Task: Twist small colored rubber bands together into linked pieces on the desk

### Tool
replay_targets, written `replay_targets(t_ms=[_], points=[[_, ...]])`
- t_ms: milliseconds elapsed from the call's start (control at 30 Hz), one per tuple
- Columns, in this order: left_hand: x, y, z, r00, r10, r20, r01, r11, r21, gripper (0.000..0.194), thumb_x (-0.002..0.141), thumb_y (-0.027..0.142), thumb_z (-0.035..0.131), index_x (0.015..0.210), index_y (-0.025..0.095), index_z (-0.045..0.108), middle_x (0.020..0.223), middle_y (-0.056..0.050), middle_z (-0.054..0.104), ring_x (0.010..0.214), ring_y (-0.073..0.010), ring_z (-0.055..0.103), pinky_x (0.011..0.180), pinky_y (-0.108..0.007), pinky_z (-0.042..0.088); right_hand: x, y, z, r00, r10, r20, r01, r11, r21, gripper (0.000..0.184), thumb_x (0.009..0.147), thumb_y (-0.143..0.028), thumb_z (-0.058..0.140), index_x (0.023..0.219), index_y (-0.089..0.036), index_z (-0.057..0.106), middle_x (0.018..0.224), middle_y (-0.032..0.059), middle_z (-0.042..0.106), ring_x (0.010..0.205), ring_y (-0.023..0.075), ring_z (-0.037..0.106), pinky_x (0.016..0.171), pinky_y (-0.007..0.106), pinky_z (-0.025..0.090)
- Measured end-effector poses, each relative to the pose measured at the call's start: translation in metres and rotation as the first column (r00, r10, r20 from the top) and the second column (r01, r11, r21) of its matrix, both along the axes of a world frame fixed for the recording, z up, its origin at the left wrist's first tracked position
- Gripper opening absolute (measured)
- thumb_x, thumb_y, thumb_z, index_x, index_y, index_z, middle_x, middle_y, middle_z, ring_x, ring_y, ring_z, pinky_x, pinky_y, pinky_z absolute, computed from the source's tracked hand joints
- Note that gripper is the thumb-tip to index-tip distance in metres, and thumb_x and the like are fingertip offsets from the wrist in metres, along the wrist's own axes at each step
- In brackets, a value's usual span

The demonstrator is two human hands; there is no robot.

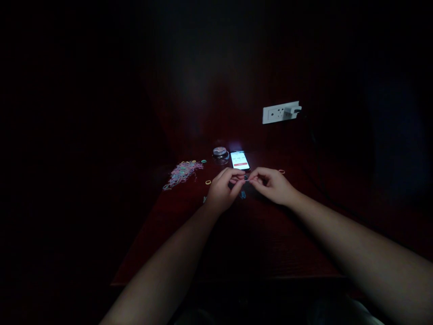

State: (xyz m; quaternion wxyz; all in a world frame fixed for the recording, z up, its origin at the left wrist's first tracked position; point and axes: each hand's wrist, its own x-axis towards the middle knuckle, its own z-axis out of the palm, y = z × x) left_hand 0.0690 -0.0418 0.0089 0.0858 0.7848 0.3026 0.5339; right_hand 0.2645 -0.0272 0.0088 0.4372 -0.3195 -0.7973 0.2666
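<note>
My left hand (222, 188) and my right hand (273, 186) meet above the table, both with fingers closed in a pinch. Between their fingertips a small pale pink rubber band (247, 180) is held, though its shape is hard to make out. Just below the fingers lie blue bands (242, 194). A yellow band (208, 182) rests left of my left hand, and a pinkish band (282, 171) lies behind my right hand. Farther left is a loose pile of multicoloured rubber bands (183, 173).
Beyond my hands a phone (240, 160) with a lit screen lies on the dark red table (260, 243). Beside it stands a small clear jar (220, 156) with a lid. A white wall socket (279, 112) holds a plugged-in charger (292, 109). The surroundings are very dark.
</note>
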Motion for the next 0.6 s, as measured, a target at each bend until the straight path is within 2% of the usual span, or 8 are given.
replay_targets(t_ms=[200,333,600], points=[[-0.0017,0.0007,-0.0009,0.998,0.008,-0.068,-0.011,0.999,-0.040,0.030,0.078,0.015,0.071,0.106,0.019,0.061,0.098,-0.005,0.069,0.087,-0.0150,0.067,0.075,-0.028,0.054,0.0009,-0.0004,0.0007,1.000,-0.006,0.006,0.006,1.000,0.021,0.013,0.085,-0.030,0.059,0.084,-0.018,0.063,0.063,-0.0015,0.050,0.056,0.0117,0.042,0.052,0.026,0.035],[-0.0019,0.0013,-0.0023,0.997,0.014,-0.070,-0.020,0.996,-0.081,0.028,0.081,0.016,0.068,0.107,0.020,0.060,0.094,-0.004,0.071,0.084,-0.0148,0.068,0.072,-0.028,0.053,-0.0004,-0.0019,0.0020,1.000,0.004,0.007,-0.004,1.000,0.013,0.013,0.084,-0.030,0.060,0.083,-0.017,0.064,0.063,-0.0015,0.050,0.056,0.0117,0.043,0.052,0.025,0.035],[-0.0008,-0.0005,-0.0011,0.997,0.031,-0.075,-0.037,0.996,-0.084,0.022,0.083,0.017,0.064,0.104,0.020,0.061,0.088,-0.002,0.072,0.080,-0.0136,0.067,0.070,-0.026,0.049,-0.0020,-0.0020,0.0003,1.000,0.029,-0.007,-0.029,0.999,-0.015,0.015,0.083,-0.029,0.060,0.081,-0.015,0.064,0.063,-0.0020,0.049,0.056,0.0103,0.041,0.051,0.024,0.033]])
